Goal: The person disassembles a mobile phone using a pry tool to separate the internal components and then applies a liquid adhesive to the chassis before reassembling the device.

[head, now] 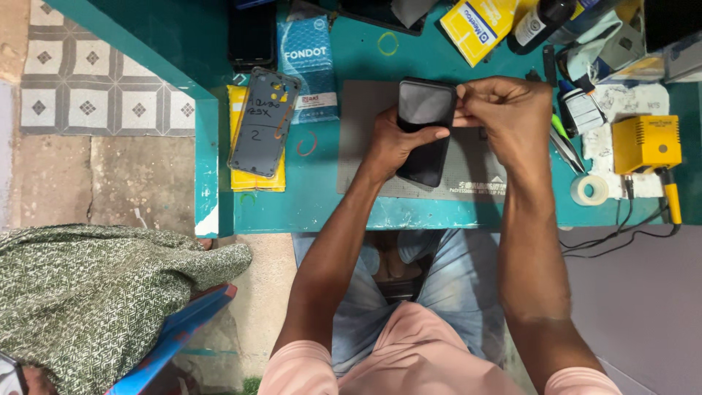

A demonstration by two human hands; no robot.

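1. We saw the left hand [395,143] wrapped around a black smartphone [424,130], thumb across its dark screen, fingers closed behind it.
2. The right hand [508,117] had its fingertips pinched shut at the phone's upper right edge. We couldn't tell what, if anything, sat between them.
3. The phone was tilted above a grey work mat [365,146] in the middle of the teal workbench [329,208].
4. Left of the mat: a grey phone back cover [263,121] with handwriting, lying on a yellow pad [256,179]. A blue packet [307,69] lay just beyond it.
5. Right of the mat: tweezers [567,150], a roll of tape [589,189], and a yellow box tool [645,143] with cables.
6. Far edge: a yellow carton [479,25] and a dark bottle [541,22].
7. At the near left, a person in green patterned cloth [95,292] was partly in view.
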